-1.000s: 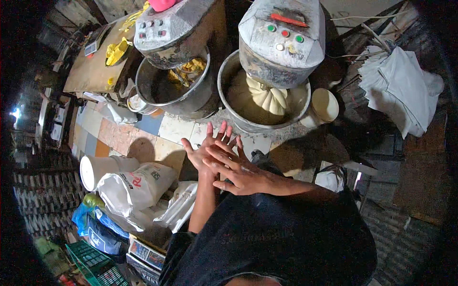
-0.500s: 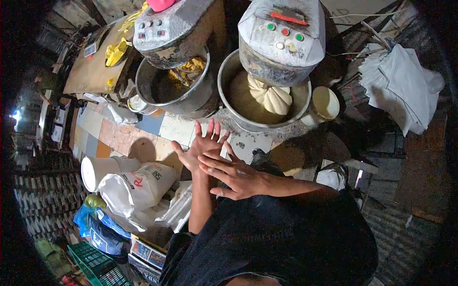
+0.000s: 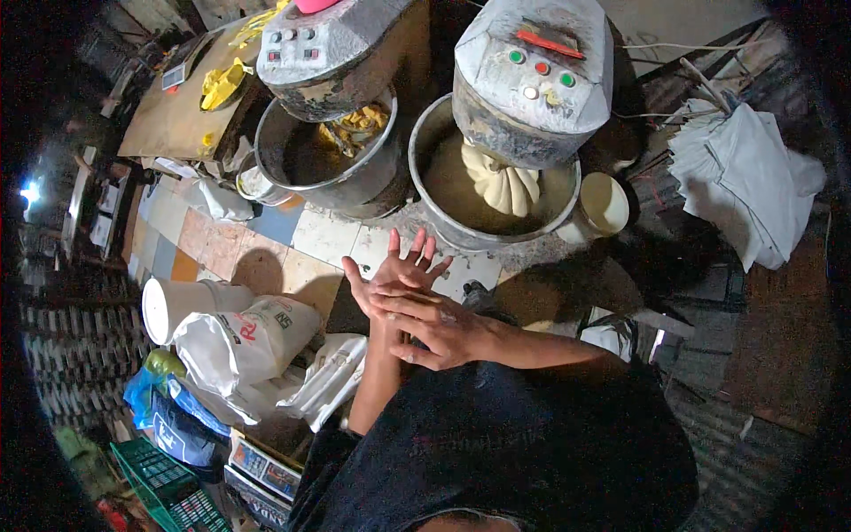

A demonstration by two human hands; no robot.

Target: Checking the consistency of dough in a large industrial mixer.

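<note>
Our left hand (image 3: 390, 277) lay open, palm up with fingers spread, and our right hand (image 3: 436, 330) rested across it, fingers loosely bent; neither grasped any object. Compared with half a second earlier, the right fingers covered more of the palm, which we took as hand rubbing hand, the dough left untouched. That pale dough (image 3: 505, 184) sat well beyond our fingertips in a metal bowl (image 3: 441, 191) beneath a mixer head (image 3: 532, 102), with a cream bucket (image 3: 606, 206) just beside.
</note>
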